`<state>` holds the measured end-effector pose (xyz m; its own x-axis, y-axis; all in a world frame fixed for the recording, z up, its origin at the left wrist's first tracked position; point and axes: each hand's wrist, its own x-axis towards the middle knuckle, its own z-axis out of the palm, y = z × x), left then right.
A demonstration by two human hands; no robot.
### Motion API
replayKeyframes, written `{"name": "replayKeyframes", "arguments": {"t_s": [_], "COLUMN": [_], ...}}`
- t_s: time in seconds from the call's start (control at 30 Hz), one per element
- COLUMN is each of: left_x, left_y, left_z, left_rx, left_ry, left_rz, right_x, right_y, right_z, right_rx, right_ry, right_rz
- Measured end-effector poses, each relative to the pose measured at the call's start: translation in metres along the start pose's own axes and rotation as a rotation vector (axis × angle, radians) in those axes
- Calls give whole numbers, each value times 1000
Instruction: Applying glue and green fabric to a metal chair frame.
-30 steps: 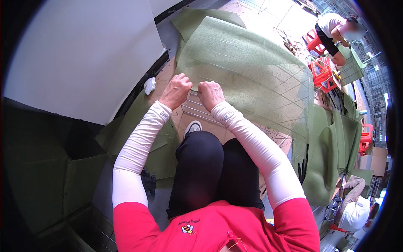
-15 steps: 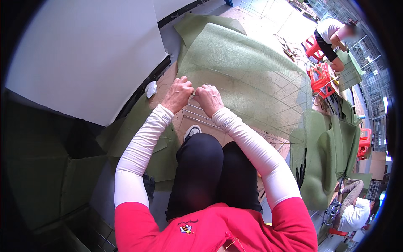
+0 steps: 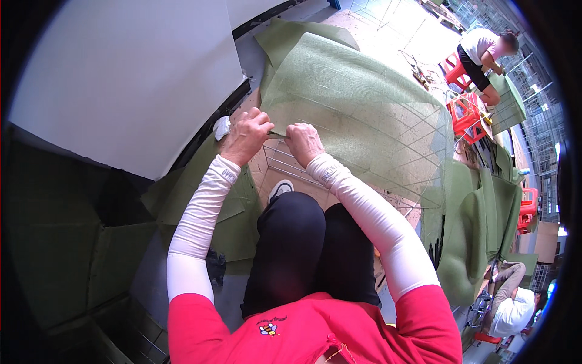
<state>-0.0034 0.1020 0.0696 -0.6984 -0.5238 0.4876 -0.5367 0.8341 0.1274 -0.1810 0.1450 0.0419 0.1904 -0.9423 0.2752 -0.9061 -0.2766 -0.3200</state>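
Note:
A sheet of sheer green mesh fabric (image 3: 351, 91) lies draped over a wire frame (image 3: 285, 165), whose thin metal rods show through it and below its near edge. My left hand (image 3: 245, 136) is closed in a pinch at the sheet's near left corner. Close to its right, my right hand (image 3: 304, 144) grips the same edge with curled fingers. A short stretch of the green edge runs between the two hands. The fingertips are partly hidden, so how much fabric each holds cannot be seen.
Red stools (image 3: 465, 115) and a seated person (image 3: 482, 54) are at the far right. Another person (image 3: 512, 309) sits lower right. Folded green mesh (image 3: 470, 236) hangs at the right. A white panel (image 3: 133, 73) stands at left, near a crumpled white item (image 3: 222, 128).
My left hand has shifted left, away from my right hand. The gap between them is wider, and more of the green edge shows there. My right hand has barely moved.

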Motion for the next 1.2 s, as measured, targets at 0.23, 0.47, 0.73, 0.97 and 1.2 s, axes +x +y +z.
{"name": "replayKeyframes", "arguments": {"t_s": [0.23,0.47,0.73,0.97,1.2], "left_x": [1,2,-10,4,3], "left_y": [-11,-14,-20,-17,-19], "left_z": [19,21,-18,16,20], "left_rx": [72,32,-106,86,84], "left_ry": [-41,-58,33,-117,-88], "left_rz": [53,86,39,161,165], "right_x": [0,0,1,2,-6], "right_y": [0,0,1,0,-10], "right_z": [1,4,4,4,-3], "right_rx": [-42,-57,-56,-56,-39], "right_ry": [-12,20,-1,3,-28], "right_rz": [-1,-12,-13,-5,16]}}
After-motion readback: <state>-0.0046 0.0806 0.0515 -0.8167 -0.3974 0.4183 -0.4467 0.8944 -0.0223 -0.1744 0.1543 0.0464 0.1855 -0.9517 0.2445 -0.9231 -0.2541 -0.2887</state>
